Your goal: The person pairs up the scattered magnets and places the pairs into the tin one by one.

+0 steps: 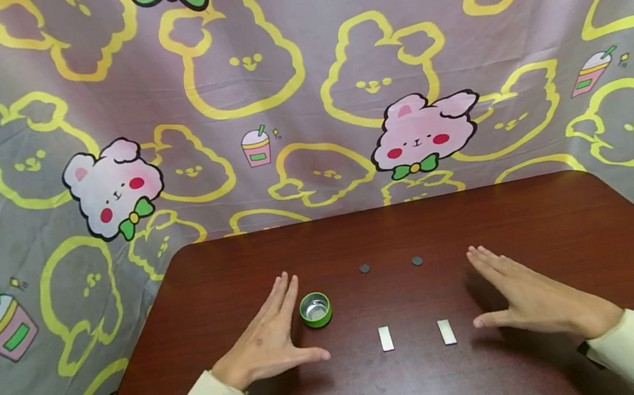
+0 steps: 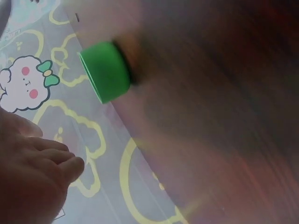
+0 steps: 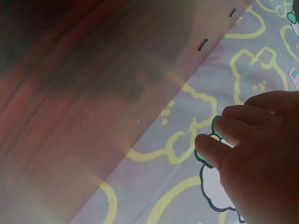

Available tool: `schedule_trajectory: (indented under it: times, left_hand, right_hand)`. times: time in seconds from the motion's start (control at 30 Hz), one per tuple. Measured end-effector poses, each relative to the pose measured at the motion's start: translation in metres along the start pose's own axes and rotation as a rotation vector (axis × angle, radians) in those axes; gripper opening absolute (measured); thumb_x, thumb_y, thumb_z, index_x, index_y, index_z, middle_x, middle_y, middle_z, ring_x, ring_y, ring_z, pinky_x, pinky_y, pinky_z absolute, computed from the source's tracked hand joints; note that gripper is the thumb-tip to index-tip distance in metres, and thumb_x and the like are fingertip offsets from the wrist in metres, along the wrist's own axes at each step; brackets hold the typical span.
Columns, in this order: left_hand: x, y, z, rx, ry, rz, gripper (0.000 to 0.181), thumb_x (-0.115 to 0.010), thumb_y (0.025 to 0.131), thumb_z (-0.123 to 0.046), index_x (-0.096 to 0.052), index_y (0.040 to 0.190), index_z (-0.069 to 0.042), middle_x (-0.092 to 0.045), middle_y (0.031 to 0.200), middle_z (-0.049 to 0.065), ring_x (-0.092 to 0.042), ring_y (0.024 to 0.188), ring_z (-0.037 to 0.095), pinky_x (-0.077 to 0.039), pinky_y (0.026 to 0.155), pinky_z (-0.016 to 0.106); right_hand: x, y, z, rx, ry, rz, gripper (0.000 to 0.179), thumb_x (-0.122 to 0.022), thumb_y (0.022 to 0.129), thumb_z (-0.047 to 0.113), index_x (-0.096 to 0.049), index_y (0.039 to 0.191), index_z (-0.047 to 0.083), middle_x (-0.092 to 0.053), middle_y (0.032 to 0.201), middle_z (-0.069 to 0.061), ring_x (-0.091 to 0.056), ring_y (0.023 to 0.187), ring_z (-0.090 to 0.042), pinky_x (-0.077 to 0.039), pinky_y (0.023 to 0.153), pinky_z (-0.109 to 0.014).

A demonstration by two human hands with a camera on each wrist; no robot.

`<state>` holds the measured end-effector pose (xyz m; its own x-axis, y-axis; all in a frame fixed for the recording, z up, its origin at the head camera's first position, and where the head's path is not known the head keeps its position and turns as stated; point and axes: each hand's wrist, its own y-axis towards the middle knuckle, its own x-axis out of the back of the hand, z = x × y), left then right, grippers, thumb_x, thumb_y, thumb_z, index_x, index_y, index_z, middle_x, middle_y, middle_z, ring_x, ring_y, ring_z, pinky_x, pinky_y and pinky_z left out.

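Observation:
My left hand [image 1: 268,340] hovers over the table with fingers extended and thumb spread, holding nothing. Just right of its fingers stands a small round green tin [image 1: 315,310], open at the top with a silvery inside; the left wrist view shows its green side [image 2: 106,72]. My right hand [image 1: 535,297] mirrors the left on the other side, fingers straight and nothing held. Between the hands lie two pale rectangular strips [image 1: 385,338] [image 1: 446,331], side by side. Farther back are two small dark discs [image 1: 364,268] [image 1: 417,261], one of them nearer the right hand's fingertips.
The dark reddish-brown wooden table [image 1: 425,389] has rounded far corners. Behind it and along both sides hangs a grey-pink cloth [image 1: 305,52] printed with yellow bear outlines, white bunnies and drink cups.

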<state>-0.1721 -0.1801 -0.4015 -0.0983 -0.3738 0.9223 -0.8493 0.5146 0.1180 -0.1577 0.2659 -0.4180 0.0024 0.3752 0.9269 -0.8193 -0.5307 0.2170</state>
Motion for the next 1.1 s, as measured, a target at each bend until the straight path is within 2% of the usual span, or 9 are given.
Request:
schedule_trajectory:
  times: [0.2, 0.3, 0.37, 0.43, 0.5, 0.57, 0.63, 0.9, 1.1]
  left_hand:
    - [-0.006, 0.003, -0.004, -0.022, -0.106, -0.007, 0.128, -0.088, 0.067, -0.056, -0.016, 0.159, -0.002, -0.015, 0.165, 0.014, -0.017, 0.150, 0.031, -0.031, 0.115, 0.049]
    - [-0.008, 0.004, -0.007, -0.035, -0.159, -0.014, 0.125, -0.090, 0.067, -0.050, -0.020, 0.158, -0.001, -0.018, 0.164, 0.013, -0.019, 0.150, 0.030, -0.032, 0.114, 0.049]
    - [-0.009, 0.005, -0.009, -0.047, -0.185, -0.020, 0.122, -0.092, 0.067, -0.046, -0.023, 0.157, 0.000, -0.020, 0.164, 0.013, -0.020, 0.150, 0.028, -0.030, 0.115, 0.048]
    - [-0.010, 0.006, -0.011, -0.062, -0.214, -0.026, 0.119, -0.093, 0.066, -0.043, -0.027, 0.155, 0.002, -0.024, 0.163, 0.014, -0.023, 0.149, 0.027, -0.029, 0.116, 0.047]
    - [-0.011, 0.008, -0.012, -0.079, -0.242, -0.030, 0.115, -0.094, 0.067, -0.040, -0.031, 0.154, 0.002, -0.029, 0.160, 0.015, -0.028, 0.147, 0.027, -0.031, 0.115, 0.047]
    - [-0.013, 0.009, -0.014, -0.095, -0.270, -0.033, 0.110, -0.094, 0.067, -0.037, -0.035, 0.152, 0.002, -0.035, 0.157, 0.016, -0.034, 0.144, 0.027, -0.034, 0.114, 0.047]
    - [-0.013, 0.011, -0.015, -0.106, -0.287, -0.036, 0.105, -0.093, 0.068, -0.037, -0.039, 0.150, 0.002, -0.041, 0.153, 0.017, -0.040, 0.140, 0.028, -0.037, 0.112, 0.048]
    - [-0.020, 0.016, -0.018, -0.145, -0.298, -0.060, 0.094, -0.094, 0.067, -0.037, -0.051, 0.142, 0.002, -0.057, 0.139, 0.015, -0.055, 0.126, 0.025, -0.046, 0.105, 0.044]
    - [-0.028, 0.020, -0.023, -0.128, -0.359, -0.034, 0.088, -0.094, 0.069, -0.032, -0.054, 0.138, 0.004, -0.061, 0.134, 0.016, -0.061, 0.119, 0.026, -0.051, 0.099, 0.042]
  right_hand:
    - [0.000, 0.001, 0.003, -0.066, 0.143, 0.045, 0.103, -0.074, 0.084, 0.055, -0.030, 0.151, -0.010, -0.030, 0.155, -0.030, -0.031, 0.140, -0.049, -0.002, 0.102, 0.000]
    - [-0.002, 0.003, 0.005, -0.057, 0.192, 0.052, 0.102, -0.076, 0.083, 0.053, -0.032, 0.150, -0.011, -0.032, 0.154, -0.031, -0.034, 0.139, -0.049, -0.006, 0.100, 0.001]
    - [-0.003, 0.004, 0.007, -0.047, 0.200, 0.051, 0.100, -0.077, 0.083, 0.051, -0.035, 0.149, -0.011, -0.035, 0.153, -0.030, -0.037, 0.137, -0.047, -0.013, 0.103, -0.002]
    - [-0.004, 0.006, 0.009, -0.031, 0.197, 0.046, 0.097, -0.079, 0.082, 0.048, -0.038, 0.147, -0.011, -0.039, 0.150, -0.029, -0.042, 0.135, -0.045, -0.028, 0.109, -0.014]
    - [-0.005, 0.007, 0.011, -0.028, 0.184, 0.040, 0.094, -0.080, 0.081, 0.046, -0.042, 0.145, -0.011, -0.045, 0.147, -0.027, -0.046, 0.132, -0.043, -0.041, 0.109, -0.033]
    - [-0.005, 0.009, 0.012, -0.021, 0.177, 0.039, 0.090, -0.082, 0.081, 0.044, -0.045, 0.143, -0.011, -0.050, 0.143, -0.026, -0.050, 0.129, -0.042, -0.045, 0.102, -0.051]
    - [-0.005, 0.010, 0.013, -0.008, 0.173, 0.037, 0.086, -0.082, 0.081, 0.042, -0.049, 0.139, -0.011, -0.055, 0.139, -0.024, -0.053, 0.125, -0.041, -0.046, 0.097, -0.058]
    - [-0.010, 0.010, 0.013, 0.073, 0.178, 0.018, 0.070, -0.083, 0.082, 0.037, -0.059, 0.130, -0.008, -0.065, 0.127, -0.016, -0.061, 0.115, -0.034, -0.053, 0.093, -0.041]
    - [-0.014, 0.010, 0.013, 0.082, 0.217, 0.016, 0.065, -0.082, 0.083, 0.034, -0.061, 0.128, -0.007, -0.067, 0.124, -0.013, -0.063, 0.113, -0.029, -0.054, 0.092, -0.036]
